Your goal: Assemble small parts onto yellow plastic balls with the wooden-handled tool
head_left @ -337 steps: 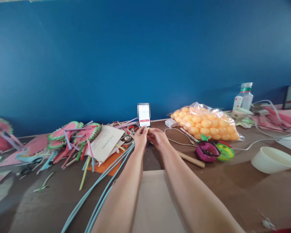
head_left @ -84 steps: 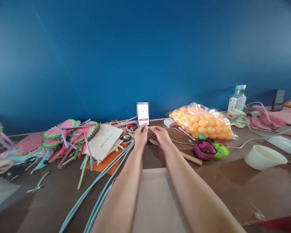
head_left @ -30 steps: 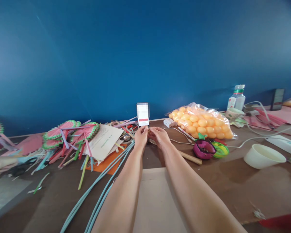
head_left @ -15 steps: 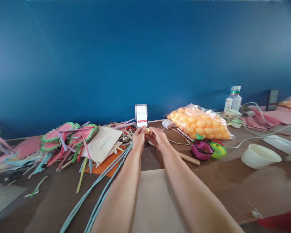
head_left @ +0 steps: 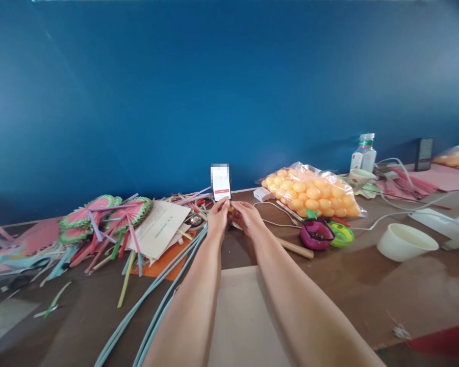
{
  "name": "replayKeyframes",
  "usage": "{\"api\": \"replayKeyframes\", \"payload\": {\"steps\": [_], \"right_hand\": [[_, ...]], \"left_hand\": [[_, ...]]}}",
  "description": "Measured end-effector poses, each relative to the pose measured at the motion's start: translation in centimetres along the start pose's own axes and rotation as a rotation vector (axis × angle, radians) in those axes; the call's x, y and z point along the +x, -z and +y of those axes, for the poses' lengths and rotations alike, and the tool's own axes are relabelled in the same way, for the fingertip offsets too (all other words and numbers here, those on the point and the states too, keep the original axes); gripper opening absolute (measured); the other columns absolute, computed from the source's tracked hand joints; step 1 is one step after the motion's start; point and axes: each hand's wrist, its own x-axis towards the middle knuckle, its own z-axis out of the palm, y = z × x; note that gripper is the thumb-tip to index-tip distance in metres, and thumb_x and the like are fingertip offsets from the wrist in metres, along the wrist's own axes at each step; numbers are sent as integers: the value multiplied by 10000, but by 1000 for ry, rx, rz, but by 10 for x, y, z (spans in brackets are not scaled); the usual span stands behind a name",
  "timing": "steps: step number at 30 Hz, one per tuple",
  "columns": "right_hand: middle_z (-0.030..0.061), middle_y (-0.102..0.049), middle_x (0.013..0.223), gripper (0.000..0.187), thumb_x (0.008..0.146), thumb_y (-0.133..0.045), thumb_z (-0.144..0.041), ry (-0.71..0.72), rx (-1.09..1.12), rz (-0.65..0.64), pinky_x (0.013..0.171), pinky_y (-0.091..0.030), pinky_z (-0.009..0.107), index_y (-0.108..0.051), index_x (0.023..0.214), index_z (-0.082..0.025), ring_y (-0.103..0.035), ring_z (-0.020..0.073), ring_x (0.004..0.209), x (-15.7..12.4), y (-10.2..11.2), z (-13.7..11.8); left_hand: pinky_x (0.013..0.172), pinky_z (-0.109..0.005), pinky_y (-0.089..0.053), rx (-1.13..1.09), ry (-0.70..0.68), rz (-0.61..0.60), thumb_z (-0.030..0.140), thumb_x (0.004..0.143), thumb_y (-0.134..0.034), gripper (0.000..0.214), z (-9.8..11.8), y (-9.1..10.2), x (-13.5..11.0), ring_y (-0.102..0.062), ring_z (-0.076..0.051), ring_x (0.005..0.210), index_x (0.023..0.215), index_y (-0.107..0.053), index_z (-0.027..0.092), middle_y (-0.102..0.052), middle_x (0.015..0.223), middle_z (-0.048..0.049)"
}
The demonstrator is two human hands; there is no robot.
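Between my fingertips is a small gold-coloured object [head_left: 231, 208], mostly covered, its kind too small to make out. My left hand [head_left: 217, 219] pinches it from one side, fingers closed. My right hand [head_left: 248, 217] meets it from the other side with curled fingers. Just beyond the hands a phone [head_left: 221, 188] with a lit screen leans upright near the blue wall. Under the right forearm a wooden stick or handle [head_left: 296, 248] lies on the brown table. Blue-green cords [head_left: 168, 270] run beside the left forearm.
Pink and green paper fans [head_left: 128, 216] and printed paper [head_left: 162, 227] lie left. To the right are a bag of orange balls [head_left: 313, 193], a purple strawberry-shaped container [head_left: 316, 235], a white bowl [head_left: 405, 243], a bottle [head_left: 364, 153] and white cables [head_left: 384, 219].
The view has shifted slightly, so most things sit a little further left. Both hands stay together at the gold-coloured object, of which less shows now.
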Motion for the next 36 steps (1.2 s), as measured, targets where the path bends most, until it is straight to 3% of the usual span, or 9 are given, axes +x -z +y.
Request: {"api": "replayKeyframes", "payload": {"steps": [10,15,22,28,36], "right_hand": [[-50,-549,557,244,632,-789,-298,-25,-104,52,519,-493,207,-621,779,-197,-484,70,489,1,-1,1],[-42,-602,672,367,638,-765,-472,123,-127,77,503,-458,196,-656,876,-215,-479,70,525,-1,-2,-1],[3,-685,906,312,648,-766,-392,391,-445,-2,618,-472,214,-749,923,-247,-581,120,732,1,1,1],[29,-694,974,325,640,-775,-412,383,-452,46,669,-496,256,-770,914,-238,-598,145,765,7,2,6],[35,-690,977,254,666,-770,-382,488,-497,22,809,-508,309,-782,883,-251,-644,190,888,9,4,8]], "left_hand": [[874,-356,-507,47,-22,-7,350,740,-681,290,-1,1,1,-653,-218,935,970,-743,185,-718,974,-78],[786,-346,-538,-130,90,21,419,721,-683,412,0,-1,3,-664,-195,848,1041,-702,161,-700,989,-91],[822,-373,-522,-246,94,11,432,666,-735,465,7,-1,0,-669,-210,867,1029,-693,146,-703,960,-100],[827,-379,-514,-250,83,10,467,644,-756,503,2,1,2,-668,-219,896,1033,-702,154,-702,1024,-109],[792,-360,-516,-390,123,64,364,566,-827,434,5,0,0,-669,-191,773,927,-733,144,-715,842,-68]]}}
